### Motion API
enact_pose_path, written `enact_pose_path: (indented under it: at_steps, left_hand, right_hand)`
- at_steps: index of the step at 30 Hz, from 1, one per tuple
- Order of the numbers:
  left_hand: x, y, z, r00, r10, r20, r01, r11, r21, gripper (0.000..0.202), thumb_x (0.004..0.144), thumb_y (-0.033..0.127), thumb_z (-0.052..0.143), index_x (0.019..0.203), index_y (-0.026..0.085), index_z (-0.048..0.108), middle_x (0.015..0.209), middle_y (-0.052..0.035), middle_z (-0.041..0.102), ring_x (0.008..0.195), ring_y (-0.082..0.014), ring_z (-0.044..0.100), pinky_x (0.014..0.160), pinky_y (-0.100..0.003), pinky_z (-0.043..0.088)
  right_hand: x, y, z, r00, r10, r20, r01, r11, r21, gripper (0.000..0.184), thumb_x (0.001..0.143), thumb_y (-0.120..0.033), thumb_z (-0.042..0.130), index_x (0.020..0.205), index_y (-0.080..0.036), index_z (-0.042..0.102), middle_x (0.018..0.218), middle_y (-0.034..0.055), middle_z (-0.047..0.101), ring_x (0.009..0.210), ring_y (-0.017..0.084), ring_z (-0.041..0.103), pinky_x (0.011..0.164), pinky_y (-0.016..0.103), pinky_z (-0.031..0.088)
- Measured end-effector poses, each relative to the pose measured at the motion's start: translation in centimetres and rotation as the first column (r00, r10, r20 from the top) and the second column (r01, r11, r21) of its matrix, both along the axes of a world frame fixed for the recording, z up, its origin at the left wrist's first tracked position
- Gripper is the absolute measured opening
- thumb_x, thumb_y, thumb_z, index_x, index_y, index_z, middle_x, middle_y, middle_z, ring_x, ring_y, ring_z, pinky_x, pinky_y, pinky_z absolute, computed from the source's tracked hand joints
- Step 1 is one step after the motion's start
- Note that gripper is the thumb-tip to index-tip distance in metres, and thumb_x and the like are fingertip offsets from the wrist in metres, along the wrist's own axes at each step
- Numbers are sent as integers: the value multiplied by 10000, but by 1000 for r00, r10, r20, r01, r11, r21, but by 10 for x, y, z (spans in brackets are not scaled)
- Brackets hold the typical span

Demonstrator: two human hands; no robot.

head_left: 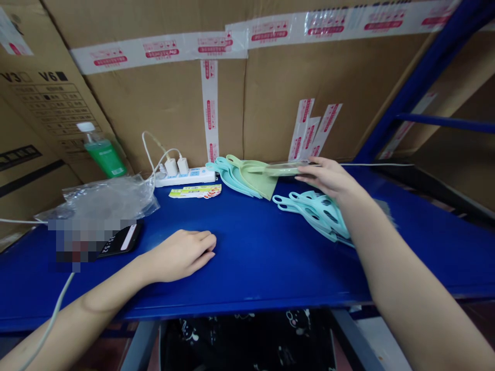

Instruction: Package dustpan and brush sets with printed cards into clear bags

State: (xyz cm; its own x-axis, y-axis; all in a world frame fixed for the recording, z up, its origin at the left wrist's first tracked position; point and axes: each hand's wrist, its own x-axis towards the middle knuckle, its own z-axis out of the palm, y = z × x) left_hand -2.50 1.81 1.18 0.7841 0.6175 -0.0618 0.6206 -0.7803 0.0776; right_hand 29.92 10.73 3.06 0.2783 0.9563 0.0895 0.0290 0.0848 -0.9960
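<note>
My right hand (328, 178) reaches over the back of the blue table, its fingers closed on a pale green flat piece (284, 169). That piece is blurred, so its exact kind is unclear. It overlaps a light green scoop-like piece with a looped handle (261, 180), which lies on several light blue ones (235, 178). Beneath my right forearm is a pile of light blue slotted scoops (319, 214) with hanging holes in their handles, partly hidden by the arm. My left hand (185, 255) rests on the table with curled fingers, and nothing shows in it.
At the back stands a white power strip (185, 176) with chargers and cables, near a yellow-green wrapper strip (195, 191). On the left lie clear plastic bags (112, 201), a phone (124, 239) and a green bottle (102, 152). Taped cardboard (162, 98) walls the back.
</note>
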Motion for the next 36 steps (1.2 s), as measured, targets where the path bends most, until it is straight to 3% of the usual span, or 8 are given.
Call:
enact_pose_path:
  at_steps: [4,7,13,22,31,36]
  left_hand:
    - [0,0,1,1000,1,-6,-1,1000,-8,185,937,248,336,780,199,421,756,1,568,600,-132,525,562,-259,364]
    - [0,0,1,1000,2,-7,-2,1000,-9,188,938,252,332,780,200,422,757,0,568,597,-132,526,558,-259,360]
    - [1,0,1,1000,1,-19,-1,1000,-17,190,941,257,330,786,202,424,764,0,570,614,-138,537,571,-261,365]
    - [0,0,1,1000,1,-16,-1,1000,-12,186,939,252,329,790,202,429,761,-2,571,618,-143,542,575,-261,366]
    - [0,-1,2,1000,1,-5,-1,1000,-15,181,941,243,336,796,199,435,770,-3,578,614,-139,539,571,-262,369]
    - [1,-2,2,1000,4,-14,-4,1000,-16,174,941,237,350,792,199,430,768,-1,578,617,-143,541,575,-264,368]
  right_hand:
    - [9,6,-6,967,-169,190,168,986,20,418,630,-91,654,1031,-167,562,1066,97,619,934,229,659,812,359,581]
    - [20,8,-9,860,-247,446,228,969,96,365,649,-172,666,1009,-163,605,1150,127,609,1030,287,620,893,451,519]
    - [35,15,-17,638,-223,737,201,972,121,316,722,-256,623,1024,-161,630,1076,125,664,1050,293,602,933,456,459]
    - [42,22,-30,514,-159,843,218,975,50,499,753,-338,617,1204,-145,530,1165,160,630,1091,300,579,910,413,463]
    - [40,22,-35,400,-102,911,212,977,16,415,780,-375,594,1156,-198,595,1099,108,678,1021,288,619,843,369,487]
    - [40,14,-30,388,-51,920,178,984,-20,314,775,-343,587,1053,-222,671,1016,66,712,969,265,640,824,348,491]
